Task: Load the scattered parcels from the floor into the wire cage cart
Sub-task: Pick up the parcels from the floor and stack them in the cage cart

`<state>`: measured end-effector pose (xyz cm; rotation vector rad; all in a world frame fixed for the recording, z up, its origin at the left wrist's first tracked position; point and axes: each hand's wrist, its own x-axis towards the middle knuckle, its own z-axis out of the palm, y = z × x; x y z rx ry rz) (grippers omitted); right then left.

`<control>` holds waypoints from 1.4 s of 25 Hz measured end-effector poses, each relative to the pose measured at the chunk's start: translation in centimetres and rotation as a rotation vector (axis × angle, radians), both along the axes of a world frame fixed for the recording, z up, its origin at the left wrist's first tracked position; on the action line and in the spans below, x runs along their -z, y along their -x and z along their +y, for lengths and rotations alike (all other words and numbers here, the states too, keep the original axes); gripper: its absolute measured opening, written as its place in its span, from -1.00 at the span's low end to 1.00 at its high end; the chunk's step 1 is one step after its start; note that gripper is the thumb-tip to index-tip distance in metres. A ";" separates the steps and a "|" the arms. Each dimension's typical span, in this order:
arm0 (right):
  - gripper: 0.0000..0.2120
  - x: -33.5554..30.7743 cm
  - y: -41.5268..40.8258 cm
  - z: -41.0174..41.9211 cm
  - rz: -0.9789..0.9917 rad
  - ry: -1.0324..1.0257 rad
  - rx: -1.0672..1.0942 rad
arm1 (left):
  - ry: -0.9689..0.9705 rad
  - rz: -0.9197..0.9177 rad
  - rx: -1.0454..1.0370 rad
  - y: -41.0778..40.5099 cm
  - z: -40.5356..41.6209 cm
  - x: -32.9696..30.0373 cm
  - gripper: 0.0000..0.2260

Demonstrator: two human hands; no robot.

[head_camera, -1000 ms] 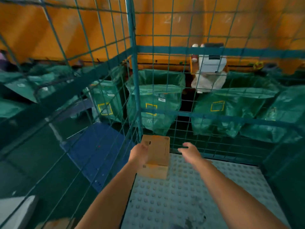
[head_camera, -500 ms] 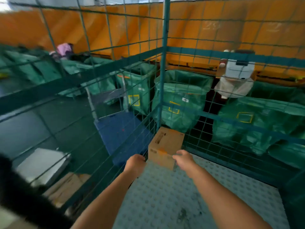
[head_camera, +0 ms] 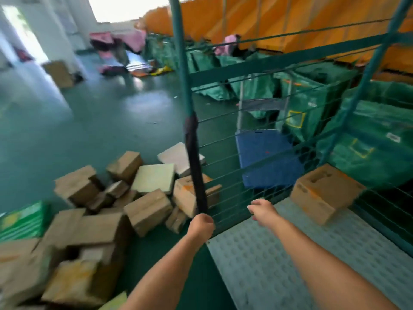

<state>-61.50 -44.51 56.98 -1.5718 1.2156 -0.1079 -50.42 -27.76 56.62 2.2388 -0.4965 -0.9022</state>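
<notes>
I've let go of the cardboard box (head_camera: 326, 193), now resting in the wire cage cart's (head_camera: 290, 61) far corner, so my empty loosely curled left hand (head_camera: 201, 224) and right hand (head_camera: 261, 211) turn toward the floor parcels (head_camera: 143, 198).

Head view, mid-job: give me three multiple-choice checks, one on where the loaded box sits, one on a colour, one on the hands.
1. Where is the cardboard box that is inside the cart?
A. far corner of the cart floor
B. on the blue trolley
C. in the left hand

2. What colour is the trolley seen through the wire?
A. red
B. blue
C. white

3. What is the right hand holding?
A. a box
B. the corner post
C. nothing

Answers: 1 A, it rests on the studded floor by the mesh corner. 2 B, its deck is plainly blue. 3 C, it hangs empty over the cart floor, clear of the box.
</notes>
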 end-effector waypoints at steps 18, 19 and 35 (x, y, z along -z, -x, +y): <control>-0.63 2.7 -29.8 15.1 0.122 -0.041 -0.204 | 0.036 0.086 -0.388 -29.6 19.4 2.8 -0.78; -0.64 2.9 -31.2 14.4 0.127 -0.041 -0.197 | 0.039 0.095 -0.379 -30.9 18.6 3.0 -0.78; -0.66 7.5 -51.6 -0.9 0.215 -0.198 0.013 | -0.079 0.209 -0.101 -53.4 -2.5 4.6 -0.74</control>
